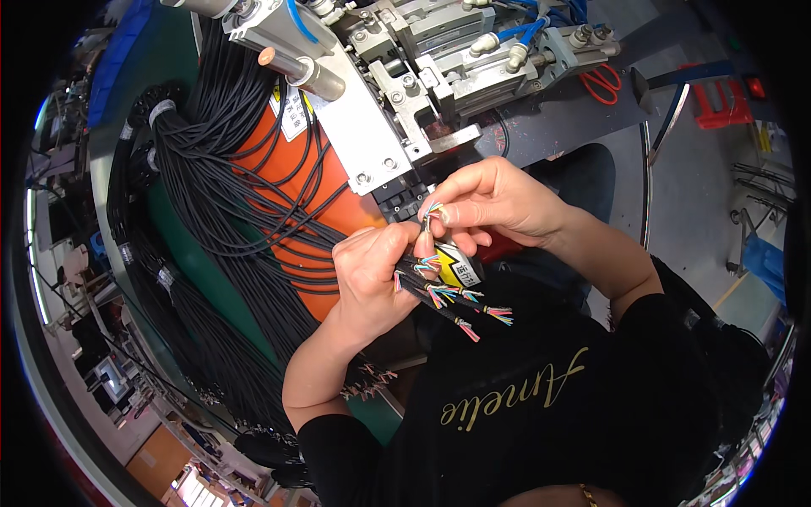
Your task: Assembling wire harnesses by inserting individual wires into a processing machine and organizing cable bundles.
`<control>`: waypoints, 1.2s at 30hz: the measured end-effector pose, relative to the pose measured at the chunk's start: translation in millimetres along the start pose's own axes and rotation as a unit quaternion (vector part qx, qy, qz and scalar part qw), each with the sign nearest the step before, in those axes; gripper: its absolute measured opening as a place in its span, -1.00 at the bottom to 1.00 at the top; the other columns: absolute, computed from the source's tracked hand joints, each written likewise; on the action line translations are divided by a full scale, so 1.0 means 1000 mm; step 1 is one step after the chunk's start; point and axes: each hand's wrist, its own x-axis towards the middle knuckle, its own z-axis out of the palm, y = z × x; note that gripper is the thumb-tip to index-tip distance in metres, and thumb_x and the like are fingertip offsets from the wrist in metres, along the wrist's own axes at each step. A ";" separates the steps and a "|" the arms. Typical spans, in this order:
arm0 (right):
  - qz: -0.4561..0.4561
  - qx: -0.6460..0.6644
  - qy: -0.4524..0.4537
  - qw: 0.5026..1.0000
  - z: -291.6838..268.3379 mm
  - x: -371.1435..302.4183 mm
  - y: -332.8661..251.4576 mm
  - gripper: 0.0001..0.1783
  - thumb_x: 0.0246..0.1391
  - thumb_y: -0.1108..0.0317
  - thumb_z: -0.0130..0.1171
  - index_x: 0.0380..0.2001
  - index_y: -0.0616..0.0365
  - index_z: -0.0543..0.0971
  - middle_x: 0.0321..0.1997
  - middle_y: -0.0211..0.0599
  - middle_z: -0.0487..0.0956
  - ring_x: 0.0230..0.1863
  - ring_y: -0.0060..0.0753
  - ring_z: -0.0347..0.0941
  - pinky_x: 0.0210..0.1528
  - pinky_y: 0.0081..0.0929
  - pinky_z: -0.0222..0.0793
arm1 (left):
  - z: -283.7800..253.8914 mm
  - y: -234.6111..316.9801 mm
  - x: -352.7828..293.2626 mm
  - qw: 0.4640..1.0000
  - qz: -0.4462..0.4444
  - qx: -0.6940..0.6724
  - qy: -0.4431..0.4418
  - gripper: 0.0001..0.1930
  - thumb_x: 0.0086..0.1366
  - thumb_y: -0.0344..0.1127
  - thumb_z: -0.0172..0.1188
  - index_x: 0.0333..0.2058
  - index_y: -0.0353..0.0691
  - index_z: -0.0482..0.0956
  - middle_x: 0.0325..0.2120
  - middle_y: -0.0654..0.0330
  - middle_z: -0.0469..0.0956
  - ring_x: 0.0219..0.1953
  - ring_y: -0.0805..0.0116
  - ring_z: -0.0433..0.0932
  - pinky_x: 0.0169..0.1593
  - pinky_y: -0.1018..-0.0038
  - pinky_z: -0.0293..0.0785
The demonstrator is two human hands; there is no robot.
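My left hand (369, 269) is closed around several black cables, whose stripped ends fan out below it in thin pink, blue, yellow and white wires (441, 294). One cable end (432, 215) stands up between my two hands with its coloured wires spread. My right hand (498, 207) pinches those wires between thumb and fingertips. Both hands are just in front of a small black fixture (400, 203) at the near end of the machine's metal plate. The cables' lengths run left from my left hand, partly hidden behind it.
A large bundle of black cables (203, 186) lies over an orange panel (279, 169) and a green surface on the left. The machine (422, 84), with metal cylinders and blue air tubes, spans the top. A red plastic rack (721, 100) stands at the far right.
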 end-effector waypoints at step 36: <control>-0.304 -0.709 0.145 0.620 -0.001 0.002 0.007 -0.98 -0.02 0.51 0.18 -0.47 0.22 0.54 -0.46 -0.35 0.47 -0.63 -0.28 0.34 -0.59 -0.45 0.22 | -0.004 -0.009 -0.002 0.977 0.034 0.195 -0.084 -0.45 -0.12 -0.42 0.30 -0.05 -0.40 0.54 -0.29 0.10 0.45 -0.41 0.22 0.43 -0.34 0.41 0.41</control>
